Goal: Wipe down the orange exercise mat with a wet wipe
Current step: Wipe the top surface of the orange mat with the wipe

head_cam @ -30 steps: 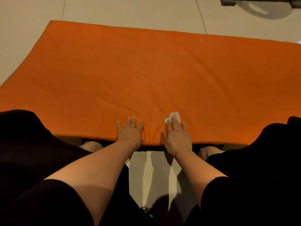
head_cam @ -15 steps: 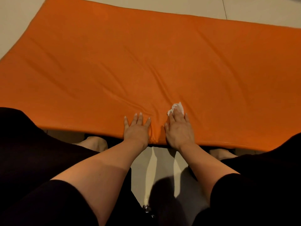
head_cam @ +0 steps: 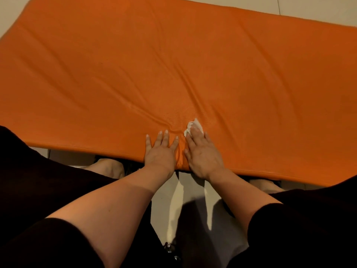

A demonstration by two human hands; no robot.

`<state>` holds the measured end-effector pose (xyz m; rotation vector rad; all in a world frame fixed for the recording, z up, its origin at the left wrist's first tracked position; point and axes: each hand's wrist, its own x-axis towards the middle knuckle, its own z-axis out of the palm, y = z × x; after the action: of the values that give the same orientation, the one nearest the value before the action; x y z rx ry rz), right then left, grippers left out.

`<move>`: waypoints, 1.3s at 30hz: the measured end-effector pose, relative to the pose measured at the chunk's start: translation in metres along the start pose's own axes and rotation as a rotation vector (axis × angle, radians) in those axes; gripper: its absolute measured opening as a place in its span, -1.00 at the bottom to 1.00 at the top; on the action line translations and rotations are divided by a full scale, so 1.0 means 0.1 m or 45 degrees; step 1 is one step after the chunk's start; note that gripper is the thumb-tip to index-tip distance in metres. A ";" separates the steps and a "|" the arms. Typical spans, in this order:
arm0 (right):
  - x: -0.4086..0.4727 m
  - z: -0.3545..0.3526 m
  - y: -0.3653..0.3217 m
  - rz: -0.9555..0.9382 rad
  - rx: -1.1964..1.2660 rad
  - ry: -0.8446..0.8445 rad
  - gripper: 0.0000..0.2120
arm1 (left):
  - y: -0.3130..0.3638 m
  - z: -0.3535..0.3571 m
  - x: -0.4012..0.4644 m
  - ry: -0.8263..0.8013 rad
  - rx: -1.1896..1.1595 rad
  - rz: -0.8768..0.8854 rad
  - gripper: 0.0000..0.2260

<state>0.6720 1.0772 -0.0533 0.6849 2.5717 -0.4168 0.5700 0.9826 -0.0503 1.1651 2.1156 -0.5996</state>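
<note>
My left hand [head_cam: 161, 151] lies flat, fingers spread, pinning the orange mat [head_cam: 173, 64] steady; my right hand [head_cam: 201, 153] presses the wet wipe [head_cam: 194, 127] under straight fingers to scrub.

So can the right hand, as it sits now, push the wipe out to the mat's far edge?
Probably not without leaning in: the right hand presses the wet wipe at the orange mat's near edge. Nothing lies in the way.

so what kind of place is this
Probably an indoor room at home or in a gym; I cannot tell which. A padded orange mat lies on a pale tiled floor, and the right hand presses a wipe onto it.
</note>
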 end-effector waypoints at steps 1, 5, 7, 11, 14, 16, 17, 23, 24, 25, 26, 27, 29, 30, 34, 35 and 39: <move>-0.01 -0.01 0.03 -0.055 -0.022 -0.030 -0.44 | 0.01 -0.01 0.00 0.000 -0.005 0.000 -0.24; 0.14 -0.17 0.36 -0.019 -0.165 -0.047 -0.44 | 0.00 0.00 0.01 -0.002 -0.021 0.000 -0.23; 0.26 -0.25 0.50 0.137 -0.172 -0.032 -0.43 | -0.01 -0.02 0.01 -0.034 -0.016 0.001 -0.24; 0.21 -0.26 0.33 0.055 -0.132 -0.006 -0.41 | 0.00 -0.33 -0.01 0.157 -0.039 0.001 -0.62; 0.14 -0.24 0.27 -0.173 -0.111 -0.016 -0.43 | -0.01 -0.64 0.12 0.406 -0.107 -0.022 -0.68; 0.29 -0.31 0.42 -0.099 -0.120 0.018 -0.44 | -0.06 -0.76 0.28 0.405 -0.158 0.034 -0.49; 0.36 -0.36 0.53 0.020 -0.099 0.032 -0.44 | -0.09 -0.80 0.36 0.348 -0.213 0.061 -0.36; 0.52 -0.36 0.43 0.043 0.059 0.102 -0.32 | -0.29 -0.92 0.79 0.148 -0.093 0.164 0.11; 0.51 -0.32 0.35 -0.060 0.078 0.102 -0.25 | -0.30 -0.92 0.84 0.118 -0.088 0.156 0.13; 0.51 -0.30 0.33 -0.116 0.074 0.083 -0.20 | -0.30 -0.92 0.88 0.087 -0.100 0.146 0.15; 0.53 -0.28 0.38 -0.144 0.038 0.059 -0.19 | -0.30 -0.90 0.92 0.063 -0.120 0.138 0.16; 0.58 -0.29 0.46 -0.155 -0.012 0.056 -0.20 | -0.29 -0.89 0.94 0.049 -0.131 0.133 0.18; 0.68 -0.35 0.62 -0.107 -0.068 0.087 -0.27 | -0.29 -0.87 0.98 0.034 -0.129 0.133 0.20; 0.74 -0.38 0.67 -0.044 -0.066 0.103 -0.33 | -0.28 -0.87 0.98 0.025 -0.131 0.135 0.20; 0.81 -0.37 0.58 -0.035 -0.085 0.068 -0.29 | -0.29 -0.96 1.00 -0.032 -0.061 0.143 0.20; 0.78 -0.38 0.58 -0.153 -0.137 0.006 -0.23 | -0.30 -1.02 1.01 -0.070 -0.029 0.149 0.20; 0.66 -0.75 0.80 -0.579 -0.386 -0.358 -0.23 | -0.38 -1.35 1.09 -0.214 0.370 0.225 0.17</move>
<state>0.6381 1.1993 -0.0349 -0.0676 2.4282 -0.2308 0.4511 1.1134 -0.0325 1.3895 1.8031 -0.9104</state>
